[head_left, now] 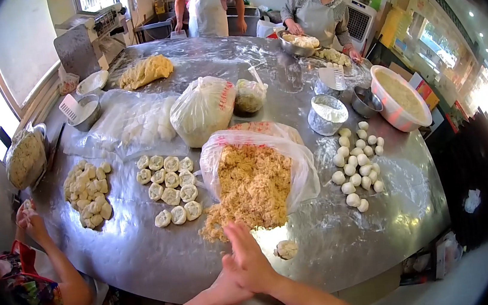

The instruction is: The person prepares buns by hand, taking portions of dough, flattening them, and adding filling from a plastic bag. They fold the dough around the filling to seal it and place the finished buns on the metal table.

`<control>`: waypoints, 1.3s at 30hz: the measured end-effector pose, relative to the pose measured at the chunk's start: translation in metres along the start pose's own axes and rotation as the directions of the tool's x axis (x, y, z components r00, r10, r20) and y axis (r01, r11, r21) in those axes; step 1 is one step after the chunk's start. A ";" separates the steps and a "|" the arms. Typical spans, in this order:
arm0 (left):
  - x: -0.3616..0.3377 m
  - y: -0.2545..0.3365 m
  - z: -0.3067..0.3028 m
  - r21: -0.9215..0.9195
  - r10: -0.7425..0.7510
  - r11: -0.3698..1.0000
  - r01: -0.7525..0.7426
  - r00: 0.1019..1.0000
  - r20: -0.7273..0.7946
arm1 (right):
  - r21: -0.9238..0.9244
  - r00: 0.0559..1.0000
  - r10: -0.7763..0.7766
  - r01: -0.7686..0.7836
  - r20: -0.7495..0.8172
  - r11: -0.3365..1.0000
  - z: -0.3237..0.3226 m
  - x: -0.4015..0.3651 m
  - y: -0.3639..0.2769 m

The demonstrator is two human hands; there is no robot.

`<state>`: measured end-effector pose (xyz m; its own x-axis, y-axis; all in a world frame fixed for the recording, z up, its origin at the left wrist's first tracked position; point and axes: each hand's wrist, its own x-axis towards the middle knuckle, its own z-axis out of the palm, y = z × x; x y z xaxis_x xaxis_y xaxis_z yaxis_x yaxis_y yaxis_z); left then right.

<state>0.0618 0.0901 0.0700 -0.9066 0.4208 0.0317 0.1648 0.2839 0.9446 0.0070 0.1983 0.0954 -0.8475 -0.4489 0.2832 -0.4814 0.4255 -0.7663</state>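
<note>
Near the table's front edge my two hands meet, palm against palm. My right hand [249,263] lies on top with its fingers stretched out and pointing up. Beneath it, my left hand [228,287] is mostly covered, and its fingers are hidden. Whether anything lies between the palms cannot be seen. Just beyond my fingertips, crumbly tan filling [253,181] spills from an open plastic bag [303,173]. A single pleated dough piece [286,249] rests on the metal table to the right of my hands.
Pleated buns [171,196] and dough lumps [87,194] lie left; white dough balls [351,170] lie right. Behind stand a tied bag [203,112], a flour container [327,114] and a pink basin [400,98]. One person works at the left edge, two at the far side.
</note>
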 end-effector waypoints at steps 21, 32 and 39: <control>0.002 -0.003 -0.011 0.177 -0.157 0.957 0.231 0.921 -0.356 | -0.047 0.992 0.070 -0.076 -0.107 0.996 -0.013 -0.031 -0.005; -0.017 0.003 -0.008 -0.152 -0.217 0.973 0.175 0.919 -0.329 | -0.394 0.905 0.018 -0.203 -0.426 0.896 -0.060 -0.056 0.053; -0.008 0.003 -0.016 -0.464 -0.385 0.839 0.283 0.912 -0.140 | -0.577 0.986 -0.042 -0.059 -0.160 0.815 -0.038 -0.087 0.070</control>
<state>0.0630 0.0736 0.0782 -0.9449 0.1533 -0.2893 -0.2988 -0.0424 0.9534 0.0383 0.2971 0.0387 -0.8515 -0.3345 0.4037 -0.4710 0.8263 -0.3088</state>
